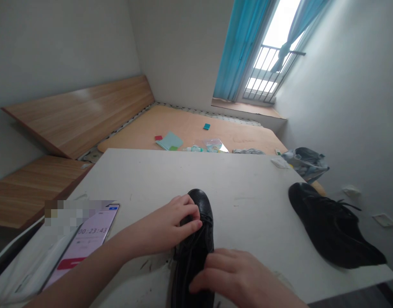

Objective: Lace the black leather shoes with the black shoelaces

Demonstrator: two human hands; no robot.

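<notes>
A black leather shoe [201, 205] lies in front of me on the white table, its toe pointing away. My left hand [180, 222] is closed over the left side of its upper, with thumb and fingers bent near the lacing; whether a lace is pinched there is hidden. Gripping the right edge of the opening is my right hand [230, 271], its thumb reaching into the shoe and its fingers bent along the outer side. The second black shoe [334, 226], with laces, rests at the table's right edge, apart from both hands.
A phone [87, 239] showing a timer lies on the left of the white table [158, 175]. Beyond the table, a bed board [190, 122] holds a light green cloth [170, 141] and small packets. A plastic bag [307, 162] is past the far right corner.
</notes>
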